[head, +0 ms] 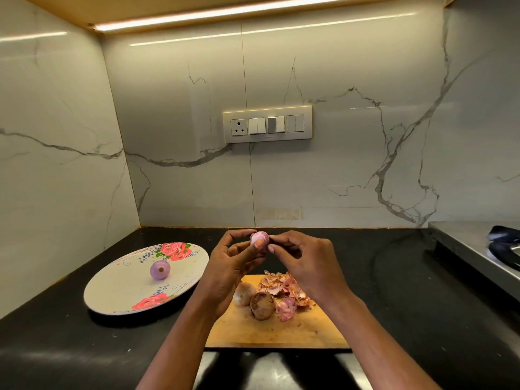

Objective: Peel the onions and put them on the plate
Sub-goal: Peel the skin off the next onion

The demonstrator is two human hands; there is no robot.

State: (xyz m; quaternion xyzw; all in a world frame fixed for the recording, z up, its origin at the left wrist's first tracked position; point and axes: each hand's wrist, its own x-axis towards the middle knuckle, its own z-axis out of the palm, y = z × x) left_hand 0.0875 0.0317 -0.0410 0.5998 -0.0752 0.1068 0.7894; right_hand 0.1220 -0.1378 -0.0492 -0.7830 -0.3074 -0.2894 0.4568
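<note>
- On the black counter [394, 277], a floral plate [118, 288] at left holds one peeled onion [160, 270]; a wooden cutting board [275, 330] lies near centre.
- On the board sit two unpeeled onions [254, 301] beside a heap of skins [284, 291].
- Above the board, the left hand [228, 266] grips a half-peeled onion [260, 240].
- The right hand [306, 260] pinches its skin; pulling in short strips, with the bulb turned between pulls, likely works best.

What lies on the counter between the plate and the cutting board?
Nothing rests there in the head view: only bare black counter separates the plate from the cutting board, though the left forearm crosses above it.
</note>
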